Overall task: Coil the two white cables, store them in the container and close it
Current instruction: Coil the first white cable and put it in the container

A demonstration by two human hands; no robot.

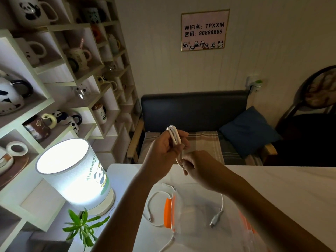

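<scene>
My left hand [163, 148] holds a bundle of white cable loops [174, 134] upright above the table's far edge, fingers curled round it. My right hand [197, 165] pinches the same cable just below the bundle. The cable's free end [217, 215] hangs down over the container, ending in a plug. A second white cable [151, 206] lies loose on the white table [272, 188], left of the container. The clear plastic container [196, 215] with orange latches [168, 213] sits in front of me; whether it is open cannot be told.
A lit table lamp [72, 171] with a panda print stands at the left, a small green plant [83, 228] in front of it. Shelves of mugs [54, 79] fill the left wall. A dark sofa with a blue cushion [249, 131] lies beyond the table.
</scene>
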